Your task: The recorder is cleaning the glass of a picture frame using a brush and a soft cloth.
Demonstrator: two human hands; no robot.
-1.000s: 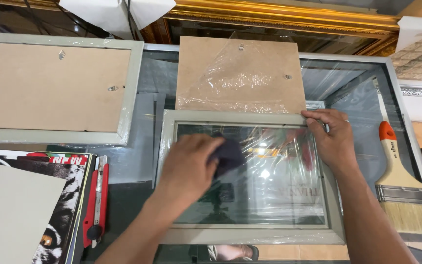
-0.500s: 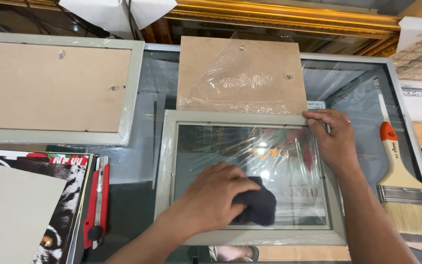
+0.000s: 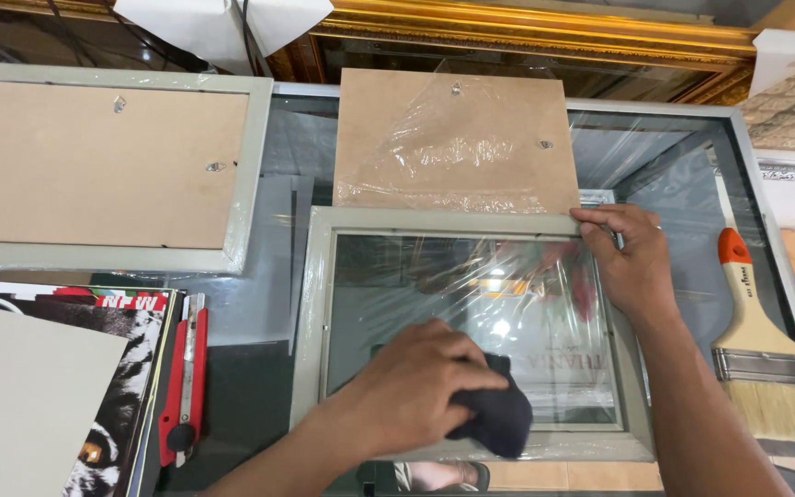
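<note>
A grey-green picture frame [image 3: 310,322] lies flat on the glass table, its glass pane [image 3: 471,304] facing up. My left hand [image 3: 416,391] presses a dark cloth [image 3: 499,419] onto the pane near the frame's lower edge. My right hand [image 3: 627,258] rests on the frame's upper right corner, fingers holding it down. A brown backing board [image 3: 453,138] under crinkled clear plastic lies just beyond the frame.
A second frame [image 3: 103,166], back side up, lies at the upper left. A red utility knife [image 3: 184,377] sits beside a magazine [image 3: 121,368] and a pale card [image 3: 20,405] at the lower left. A wide paintbrush [image 3: 761,350] lies at the right. Gilded moulding [image 3: 545,28] runs along the back.
My left hand has slid the dark cloth from the pane's upper middle down toward its lower edge. My right hand has stayed on the frame's upper right corner.
</note>
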